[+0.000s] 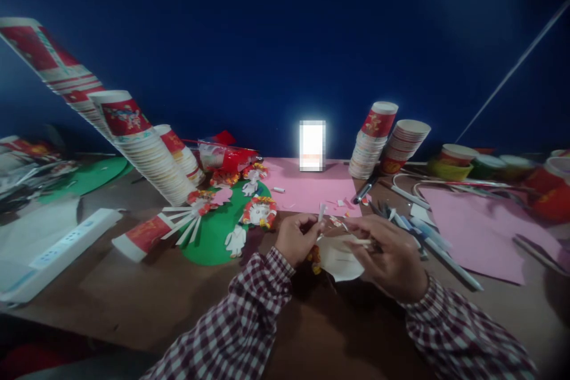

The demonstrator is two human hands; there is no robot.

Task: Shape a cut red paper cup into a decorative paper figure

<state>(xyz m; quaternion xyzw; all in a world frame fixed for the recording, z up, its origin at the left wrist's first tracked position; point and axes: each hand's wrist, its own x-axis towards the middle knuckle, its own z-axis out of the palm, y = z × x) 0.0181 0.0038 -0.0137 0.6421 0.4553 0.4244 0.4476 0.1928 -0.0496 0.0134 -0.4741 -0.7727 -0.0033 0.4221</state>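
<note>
Near the table's front middle, my left hand (296,240) is closed in a pinch on a small white strip (322,211) that sticks up from the fingertips. My right hand (394,252) is closed too, its fingers around a thin pale stick (360,242) pointing left. Between and below the hands is a cream paper piece (342,260) with a dark line on it; I cannot tell which fingers support it. Yellow-orange crinkled trim (315,260) shows at its left side. Just beyond the fingertips lies a red-and-white scrap (337,222).
Tall stacks of paper cups (145,148) lean at the left; shorter cup stacks (369,139) stand at the back right. A cup cut into strips (145,236), a white power strip (62,255), green card (196,246) with paper figures, pink sheets (307,184) and pens (449,261) surround the hands.
</note>
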